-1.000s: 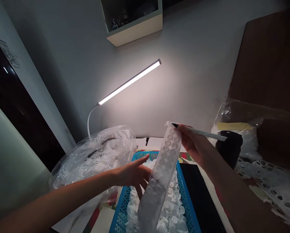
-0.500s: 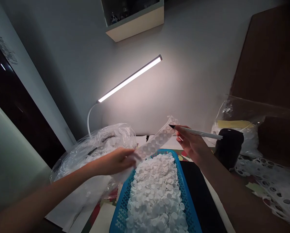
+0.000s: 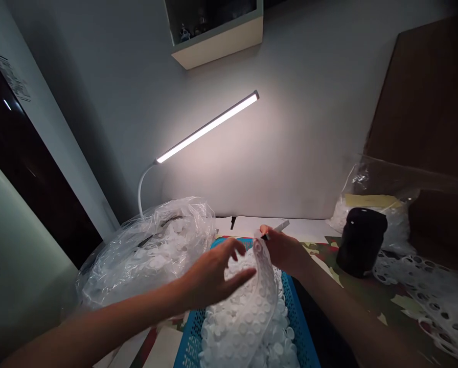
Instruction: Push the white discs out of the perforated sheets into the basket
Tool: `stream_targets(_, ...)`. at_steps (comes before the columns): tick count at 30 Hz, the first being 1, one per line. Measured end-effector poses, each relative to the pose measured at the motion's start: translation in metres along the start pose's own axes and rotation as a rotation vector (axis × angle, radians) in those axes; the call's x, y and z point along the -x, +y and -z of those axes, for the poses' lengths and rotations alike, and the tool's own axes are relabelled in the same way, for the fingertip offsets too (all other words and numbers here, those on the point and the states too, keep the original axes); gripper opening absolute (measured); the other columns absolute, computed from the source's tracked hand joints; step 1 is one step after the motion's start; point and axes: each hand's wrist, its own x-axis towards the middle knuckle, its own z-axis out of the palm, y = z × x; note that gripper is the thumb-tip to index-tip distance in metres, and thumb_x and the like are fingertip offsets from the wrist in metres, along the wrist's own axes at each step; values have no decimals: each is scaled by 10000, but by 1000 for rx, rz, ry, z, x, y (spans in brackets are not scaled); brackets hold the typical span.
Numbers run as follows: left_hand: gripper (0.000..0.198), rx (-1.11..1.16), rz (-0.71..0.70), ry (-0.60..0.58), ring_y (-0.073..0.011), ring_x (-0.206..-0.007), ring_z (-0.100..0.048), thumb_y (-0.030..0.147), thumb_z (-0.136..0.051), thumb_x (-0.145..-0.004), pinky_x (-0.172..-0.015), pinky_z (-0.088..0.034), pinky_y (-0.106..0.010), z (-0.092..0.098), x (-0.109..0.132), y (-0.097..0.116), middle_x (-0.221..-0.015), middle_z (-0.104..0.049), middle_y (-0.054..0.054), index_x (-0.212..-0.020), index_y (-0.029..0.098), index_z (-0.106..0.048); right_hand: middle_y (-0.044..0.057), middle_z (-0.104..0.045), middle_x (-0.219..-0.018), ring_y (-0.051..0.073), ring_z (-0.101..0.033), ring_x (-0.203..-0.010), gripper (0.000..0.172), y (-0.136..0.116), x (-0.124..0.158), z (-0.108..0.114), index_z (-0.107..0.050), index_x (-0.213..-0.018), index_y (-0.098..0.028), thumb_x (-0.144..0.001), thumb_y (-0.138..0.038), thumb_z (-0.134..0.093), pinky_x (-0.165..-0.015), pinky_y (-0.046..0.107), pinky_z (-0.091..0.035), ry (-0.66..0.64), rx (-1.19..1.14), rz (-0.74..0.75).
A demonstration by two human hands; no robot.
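Note:
My right hand [image 3: 283, 250] pinches a pale pen [image 3: 279, 227] and the top end of a long, flexible strip of white round discs on a translucent backing [image 3: 248, 312]. The strip curves down over a heap of loose white discs [image 3: 244, 352]. My left hand [image 3: 215, 278] is open above the strip, its fingers spread and its fingertips at the strip's edge. The discs lie in a blue plastic mesh basket [image 3: 303, 319], and the strip hides much of them. The pen's tip is hidden by my right hand.
A transparent plastic bag of white discs [image 3: 148, 255] sits left of the basket. To the right stand a black cylindrical container [image 3: 361, 243] and a bag of white material [image 3: 390, 225]. A punched white sheet [image 3: 428, 291] lies at the right. A lamp bar [image 3: 208, 128] hangs above.
The strip has swung from a raised slant to hanging down over the basket. My left hand has let go of its lower end and opened. My right hand has moved lower and nearer the basket.

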Motion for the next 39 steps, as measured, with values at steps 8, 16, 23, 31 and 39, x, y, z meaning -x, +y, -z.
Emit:
stream_targets(8,331,378,-151,60,-223,-1131,-539,374,-683,-797,-955,-423,-327,-9,-50,-38,-1161,-608,-78,-1075,201,-630,-10,-560,-741,126,-526,-678,287,14,1,7,-593,-650,-199,-686,-445,-736,-662,248,-427,-34,17,-45)
stream_targets(16,263,594,45,177,-180,-850,-625,391,-703,-770,-798,-487,-306,-12,-51,-68,-840,-656,-51,-744,155,-590,57,-615,-1001,216,-549,-965,229,20,-5,9,-650,-718,-191,-775,-409,-687,-784,318,-449,187,283,20)
stream_targets(23,321,690,258,81,-139,-698,-600,440,-673,-779,-653,-504,-254,-16,-55,-95,-747,-635,-31,-825,123,-651,-9,-560,-797,134,-491,-732,187,40,-1,0,-633,-744,-213,-832,-378,-645,-648,230,-391,483,660,269)
stream_targets(31,263,711,300,12,-135,-743,-596,395,-659,-805,-651,-516,-238,-12,-53,-96,-791,-623,-25,-822,133,-644,-2,-635,-731,158,-587,-685,200,41,-1,-7,-622,-784,-220,-900,-356,-532,-604,250,-429,485,1185,275)
stream_targets(39,227,654,254,-19,-158,-820,-587,378,-610,-847,-667,-532,-260,-12,-52,-99,-870,-615,-40,-895,156,-616,9,-613,-869,169,-588,-883,175,42,-3,-1,-594,-760,-230,-895,-332,-552,-788,266,-443,475,1164,260)
